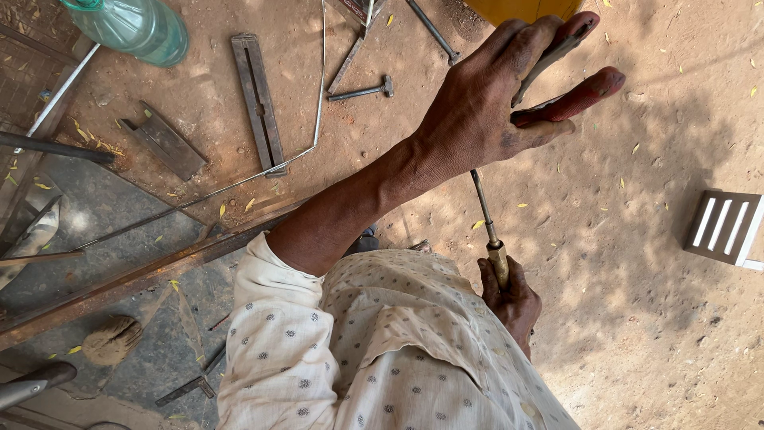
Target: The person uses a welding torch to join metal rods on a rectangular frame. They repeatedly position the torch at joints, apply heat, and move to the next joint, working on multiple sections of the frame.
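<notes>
Reaching across the sandy ground (621, 318), your left hand (485, 111) is closed on a thin metal strip (549, 56), pinched between the thumb and red-stained fingertips (593, 84). Your right hand (509, 301), low beside your white patterned shirt (382, 350), is wrapped around the brass handle of a slim rod tool (497, 259). Its steel shaft runs up from that fist and disappears beneath the left hand, so where its tip meets the strip cannot be told.

Off to the left, well apart from both hands, a slotted metal bar (256, 99) lies on the dirt with a small hammer (362, 90) near it and a flat metal plate (163, 141) beside. A green plastic bottle (135, 28) sits at the top edge. A rusty steel beam (135, 279) crosses below your left forearm, and a white slatted piece (724, 227) rests at the far right.
</notes>
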